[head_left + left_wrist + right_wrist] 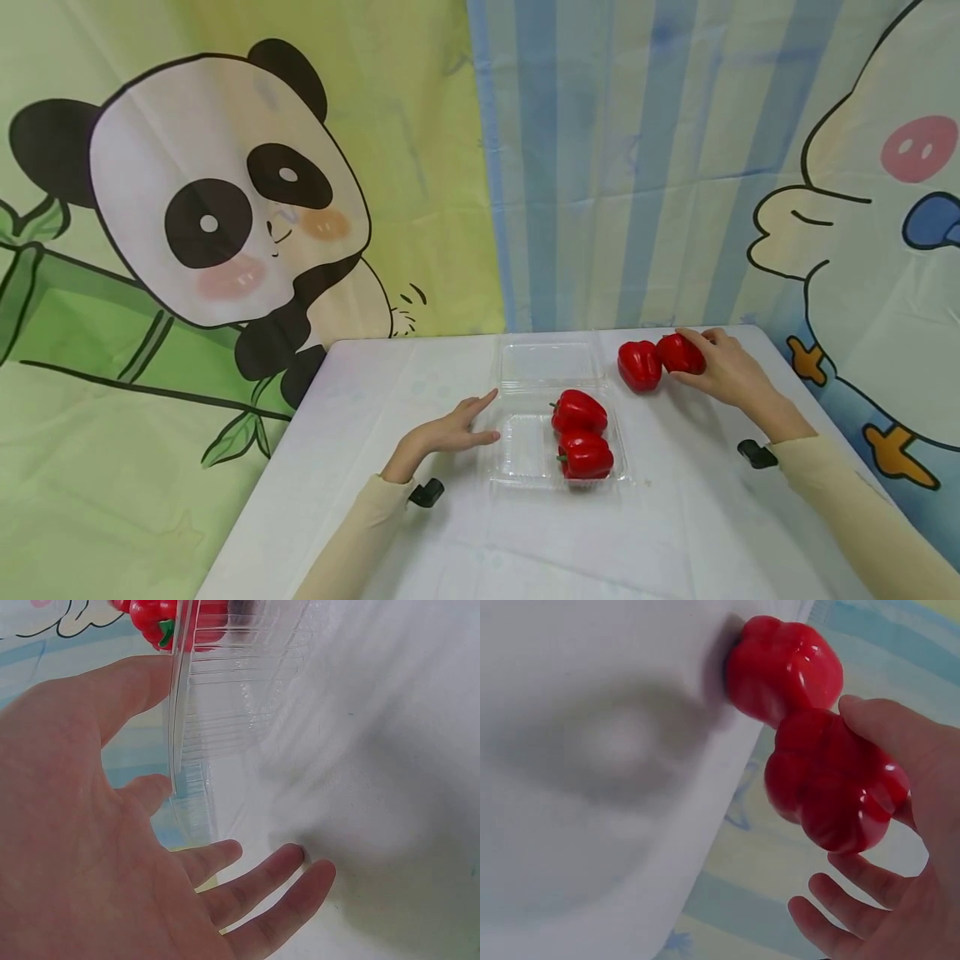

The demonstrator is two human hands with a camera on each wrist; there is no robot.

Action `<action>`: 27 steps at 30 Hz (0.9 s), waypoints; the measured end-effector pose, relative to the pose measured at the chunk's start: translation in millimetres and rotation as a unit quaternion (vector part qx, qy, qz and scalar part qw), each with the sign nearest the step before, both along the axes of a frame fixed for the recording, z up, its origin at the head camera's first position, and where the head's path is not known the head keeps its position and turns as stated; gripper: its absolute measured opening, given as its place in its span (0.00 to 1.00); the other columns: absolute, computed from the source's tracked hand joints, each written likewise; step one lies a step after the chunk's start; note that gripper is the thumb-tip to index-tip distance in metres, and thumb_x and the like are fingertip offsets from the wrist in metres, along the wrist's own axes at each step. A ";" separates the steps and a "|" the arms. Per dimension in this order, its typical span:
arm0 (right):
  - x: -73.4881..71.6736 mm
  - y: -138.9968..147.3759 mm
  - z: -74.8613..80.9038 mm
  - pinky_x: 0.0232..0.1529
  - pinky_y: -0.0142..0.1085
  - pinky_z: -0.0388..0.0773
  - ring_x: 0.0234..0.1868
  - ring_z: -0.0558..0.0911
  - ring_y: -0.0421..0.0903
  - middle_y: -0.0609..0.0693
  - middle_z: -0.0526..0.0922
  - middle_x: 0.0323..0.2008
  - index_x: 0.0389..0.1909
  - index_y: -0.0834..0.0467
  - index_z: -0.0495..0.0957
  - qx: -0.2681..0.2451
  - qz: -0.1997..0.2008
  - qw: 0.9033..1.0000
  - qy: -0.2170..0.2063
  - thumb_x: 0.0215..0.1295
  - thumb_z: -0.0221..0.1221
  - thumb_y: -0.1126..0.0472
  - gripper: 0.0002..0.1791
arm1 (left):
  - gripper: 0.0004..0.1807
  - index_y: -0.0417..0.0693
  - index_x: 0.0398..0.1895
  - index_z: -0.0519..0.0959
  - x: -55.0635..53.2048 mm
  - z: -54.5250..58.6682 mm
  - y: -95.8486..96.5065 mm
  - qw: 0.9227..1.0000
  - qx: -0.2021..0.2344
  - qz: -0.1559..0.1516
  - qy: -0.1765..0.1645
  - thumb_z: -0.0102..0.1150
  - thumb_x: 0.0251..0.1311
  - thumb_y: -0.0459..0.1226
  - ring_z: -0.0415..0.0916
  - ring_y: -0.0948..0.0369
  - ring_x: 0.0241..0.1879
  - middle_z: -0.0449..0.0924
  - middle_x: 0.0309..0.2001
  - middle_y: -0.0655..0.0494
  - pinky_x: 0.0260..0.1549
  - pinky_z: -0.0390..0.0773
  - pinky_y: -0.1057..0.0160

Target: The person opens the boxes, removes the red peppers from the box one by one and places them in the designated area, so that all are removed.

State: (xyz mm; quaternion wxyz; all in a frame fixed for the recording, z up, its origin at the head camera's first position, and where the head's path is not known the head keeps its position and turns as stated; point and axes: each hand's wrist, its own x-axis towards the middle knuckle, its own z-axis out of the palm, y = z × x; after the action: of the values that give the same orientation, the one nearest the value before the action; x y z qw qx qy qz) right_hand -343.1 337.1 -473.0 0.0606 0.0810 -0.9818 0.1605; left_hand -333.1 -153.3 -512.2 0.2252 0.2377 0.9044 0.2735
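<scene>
My right hand [723, 367] holds a red bell pepper [681, 354] between thumb and forefinger at the table's back right; in the right wrist view the other fingers spread away from this pepper [832, 784]. Right beside it is a second red bell pepper [640, 367]. At the left rim of a clear plastic clamshell box [525, 454], my left hand [447, 429] has its fingers extended, thumb and forefinger at the edge [177, 712]. Two more red bell peppers [579, 412] lie in the right half of the box, one in front of the other.
The box's clear lid [547, 363] lies folded back behind it on the white table [465, 533]. Behind the table hangs a curtain [420, 167] printed with a panda and stripes. Dark wrist cameras [757, 454] sit under both wrists.
</scene>
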 end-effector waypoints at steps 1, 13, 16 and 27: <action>-1.2 0.7 -1.2 0.49 0.66 0.78 0.59 0.66 0.75 0.76 0.64 0.61 0.74 0.58 0.59 -0.005 -0.008 1.000 -0.002 0.59 0.70 0.44 0.48 | 0.45 0.65 0.82 0.42 -0.1 -0.1 0.1 1.000 0.000 0.000 0.000 0.51 0.69 0.60 0.45 0.42 0.79 0.42 0.80 0.38 0.70 0.57 0.34; -17.7 5.1 -16.1 0.48 0.67 0.77 0.56 0.64 0.75 0.77 0.62 0.59 0.73 0.60 0.57 -0.018 -0.050 0.998 -0.034 0.60 0.69 0.45 0.48 | 0.46 0.63 0.82 0.42 -0.5 -0.4 0.1 1.000 0.004 -0.003 0.004 0.52 0.69 0.60 0.46 0.42 0.79 0.43 0.80 0.37 0.69 0.58 0.34; -20.5 5.4 -21.1 0.48 0.67 0.77 0.56 0.64 0.75 0.77 0.63 0.58 0.73 0.61 0.58 -0.016 -0.052 0.998 -0.045 0.60 0.68 0.46 0.46 | 0.46 0.63 0.82 0.42 -0.5 -0.4 -0.5 1.000 0.005 -0.004 0.005 0.52 0.69 0.59 0.47 0.42 0.79 0.43 0.80 0.37 0.69 0.59 0.34; -24.2 1.9 -29.1 0.48 0.67 0.77 0.56 0.63 0.74 0.77 0.61 0.57 0.73 0.63 0.56 -0.019 -0.055 0.995 -0.083 0.60 0.68 0.46 0.48 | 0.45 0.66 0.82 0.42 0.0 0.3 -0.8 1.000 0.003 -0.003 0.002 0.51 0.69 0.60 0.44 0.43 0.79 0.42 0.80 0.38 0.70 0.57 0.35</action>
State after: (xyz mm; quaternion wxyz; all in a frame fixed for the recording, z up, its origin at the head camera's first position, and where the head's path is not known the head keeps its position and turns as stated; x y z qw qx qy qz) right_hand -367.3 339.1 -502.1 -0.0109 0.0121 -0.9831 0.1822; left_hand -333.1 -154.1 -511.9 0.2238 0.2417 0.9031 0.2754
